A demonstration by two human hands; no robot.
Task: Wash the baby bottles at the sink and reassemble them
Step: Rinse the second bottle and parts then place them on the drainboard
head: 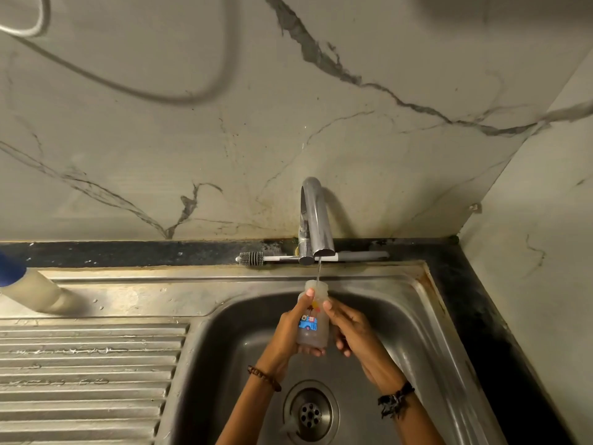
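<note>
A marble-veined wall [192, 139] rises behind a stainless steel sink [410, 303] with a ribbed drainboard [86, 364] at its left and a round drain [310, 412] in the basin floor. A chrome faucet [316, 220] runs a thin stream of water [318, 271] into the open mouth of a clear baby bottle [313, 319] printed with a blue bus, held upright over the basin. The left hand [290, 335] grips the bottle with fingers curled under its base, the right hand [351, 332] curls round its other side with the thumb on the upper wall, and a bottle brush [308, 257] lies on the dark ledge behind the faucet.
</note>
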